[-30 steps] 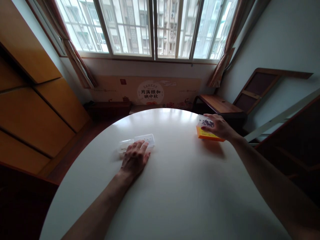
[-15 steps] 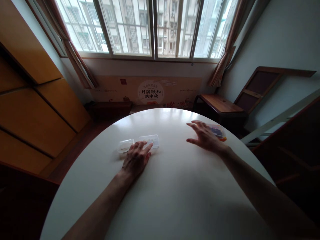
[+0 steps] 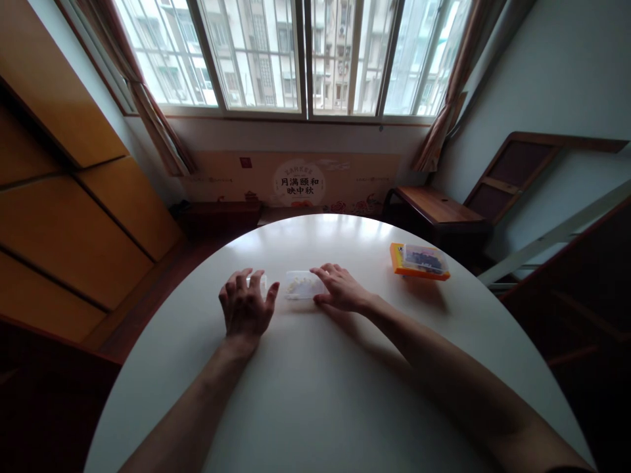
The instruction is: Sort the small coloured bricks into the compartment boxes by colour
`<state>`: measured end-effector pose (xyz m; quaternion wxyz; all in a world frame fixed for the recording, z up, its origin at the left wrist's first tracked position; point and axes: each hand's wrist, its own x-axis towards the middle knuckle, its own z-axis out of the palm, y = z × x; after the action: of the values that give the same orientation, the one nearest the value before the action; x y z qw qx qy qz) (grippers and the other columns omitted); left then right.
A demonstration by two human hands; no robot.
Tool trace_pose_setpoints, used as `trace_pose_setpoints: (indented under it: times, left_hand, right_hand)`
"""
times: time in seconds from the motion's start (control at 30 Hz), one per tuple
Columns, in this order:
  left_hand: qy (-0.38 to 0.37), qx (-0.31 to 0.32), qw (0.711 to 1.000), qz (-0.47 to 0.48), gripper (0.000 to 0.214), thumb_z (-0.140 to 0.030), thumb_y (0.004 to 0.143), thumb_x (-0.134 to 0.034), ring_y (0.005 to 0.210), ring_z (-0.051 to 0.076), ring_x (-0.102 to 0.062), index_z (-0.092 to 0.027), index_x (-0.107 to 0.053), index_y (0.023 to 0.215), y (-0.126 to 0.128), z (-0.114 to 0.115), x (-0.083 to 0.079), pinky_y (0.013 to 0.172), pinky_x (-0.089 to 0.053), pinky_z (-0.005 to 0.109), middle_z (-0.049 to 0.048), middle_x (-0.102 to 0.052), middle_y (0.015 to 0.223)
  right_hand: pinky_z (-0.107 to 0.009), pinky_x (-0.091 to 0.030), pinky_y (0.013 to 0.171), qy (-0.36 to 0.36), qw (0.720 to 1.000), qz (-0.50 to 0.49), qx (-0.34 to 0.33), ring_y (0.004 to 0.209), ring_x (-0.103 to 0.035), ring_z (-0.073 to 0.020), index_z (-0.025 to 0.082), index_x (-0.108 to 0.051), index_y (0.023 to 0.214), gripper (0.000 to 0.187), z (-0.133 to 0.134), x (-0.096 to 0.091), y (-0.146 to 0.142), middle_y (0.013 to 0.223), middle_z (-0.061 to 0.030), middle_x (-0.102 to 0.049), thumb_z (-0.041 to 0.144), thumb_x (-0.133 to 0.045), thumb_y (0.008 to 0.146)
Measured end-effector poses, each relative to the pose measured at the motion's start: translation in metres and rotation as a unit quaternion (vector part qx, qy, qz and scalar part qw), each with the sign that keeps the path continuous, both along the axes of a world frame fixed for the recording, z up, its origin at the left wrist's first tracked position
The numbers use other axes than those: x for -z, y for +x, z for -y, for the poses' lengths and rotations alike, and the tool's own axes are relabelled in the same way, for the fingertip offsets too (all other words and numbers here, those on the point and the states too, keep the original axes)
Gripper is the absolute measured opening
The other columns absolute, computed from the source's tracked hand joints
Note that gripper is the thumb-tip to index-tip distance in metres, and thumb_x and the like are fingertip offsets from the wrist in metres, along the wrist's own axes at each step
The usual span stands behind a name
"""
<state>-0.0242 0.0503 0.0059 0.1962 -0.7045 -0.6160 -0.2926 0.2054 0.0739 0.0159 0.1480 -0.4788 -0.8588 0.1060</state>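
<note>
A clear, flat plastic box (image 3: pixel 300 285) with small pale pieces in it lies on the white round table (image 3: pixel 315 394). My right hand (image 3: pixel 342 288) grips its right end, fingers at the far edge and thumb at the near one. To the left, my left hand (image 3: pixel 245 307) is over a smaller clear plastic box (image 3: pixel 263 284). Its fingers are spread and bent at the far side, with the thumb held apart on the right. Most of that smaller box is hidden beneath the hand.
An orange and yellow box (image 3: pixel 419 272) with a clear case of dark contents on top sits near the table's right edge. Beyond the table are a wooden bench (image 3: pixel 436 205) and a printed panel (image 3: pixel 340 180) under the window. Wooden cabinets (image 3: pixel 93 217) stand at left.
My right hand has moved left from the orange box to the larger clear box. My left hand has shifted left from the larger clear box to over the smaller one.
</note>
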Motion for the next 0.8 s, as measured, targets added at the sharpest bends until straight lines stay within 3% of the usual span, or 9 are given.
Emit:
trace_pose_setpoints:
  times: [0.1,0.2,0.3,0.43,0.6,0.8]
  left_hand:
    - [-0.019,-0.052,0.998,0.014,0.042,-0.048,0.09,-0.045,0.115,0.036,-0.046,-0.015,-0.059,0.113,-0.006,-0.005,0.007,0.093,-0.039,0.052,0.0178,-0.056,0.121]
    - [-0.047,-0.053,0.997,0.014,0.042,-0.049,0.087,-0.049,0.11,0.035,-0.049,-0.017,-0.059,0.112,-0.008,-0.006,0.01,0.088,-0.042,0.05,0.0165,-0.057,0.119]
    - [-0.076,-0.039,0.996,0.013,0.047,-0.053,0.083,-0.054,0.109,0.036,-0.05,-0.018,-0.057,0.115,-0.005,-0.003,0.007,0.087,-0.043,0.049,0.0167,-0.056,0.12]
    - [-0.126,-0.074,0.989,0.005,0.051,-0.05,0.081,-0.057,0.115,0.035,-0.047,-0.019,-0.054,0.121,0.003,0.002,-0.001,0.093,-0.041,0.047,0.015,-0.051,0.128]
    - [-0.163,-0.101,0.981,0.001,0.045,-0.04,0.086,-0.051,0.112,0.031,-0.051,-0.02,-0.052,0.126,0.009,0.004,-0.008,0.092,-0.042,0.043,0.0125,-0.048,0.133]
    - [-0.137,-0.072,0.988,0.01,0.043,-0.041,0.085,-0.051,0.104,0.032,-0.054,-0.019,-0.054,0.122,0.005,0.002,-0.006,0.088,-0.045,0.045,0.0119,-0.054,0.126]
  right_hand:
    - [-0.046,-0.041,0.096,0.039,0.999,-0.003,0.018,0.114,-0.048,-0.0307,0.021,-0.042,0.138,0.066,0.01,-0.006,0.015,0.127,-0.0144,-0.05,0.037,-0.067,0.08]
    - [-0.046,-0.04,0.099,0.09,0.994,-0.031,0.05,0.117,-0.045,-0.031,0.02,-0.041,0.138,0.063,0.023,-0.02,0.046,0.128,-0.0149,-0.049,0.038,-0.064,0.083]
    - [-0.048,-0.036,0.103,0.159,0.979,-0.075,0.099,0.12,-0.044,-0.0313,0.022,-0.038,0.141,0.062,0.033,-0.037,0.095,0.129,-0.0135,-0.049,0.044,-0.057,0.086]
    - [-0.052,-0.036,0.099,0.244,0.935,-0.088,0.243,0.114,-0.048,-0.0353,0.02,-0.043,0.138,0.066,0.036,-0.045,0.17,0.126,-0.0147,-0.052,0.053,-0.055,0.083]
    - [-0.051,-0.04,0.093,0.212,0.924,-0.035,0.318,0.111,-0.051,-0.0354,0.014,-0.049,0.134,0.062,0.04,-0.03,0.222,0.125,-0.0175,-0.056,0.049,-0.055,0.082]
    - [-0.05,-0.043,0.091,0.161,0.929,-0.013,0.333,0.112,-0.051,-0.0344,0.017,-0.05,0.132,0.059,0.044,-0.02,0.222,0.125,-0.0154,-0.057,0.047,-0.057,0.081]
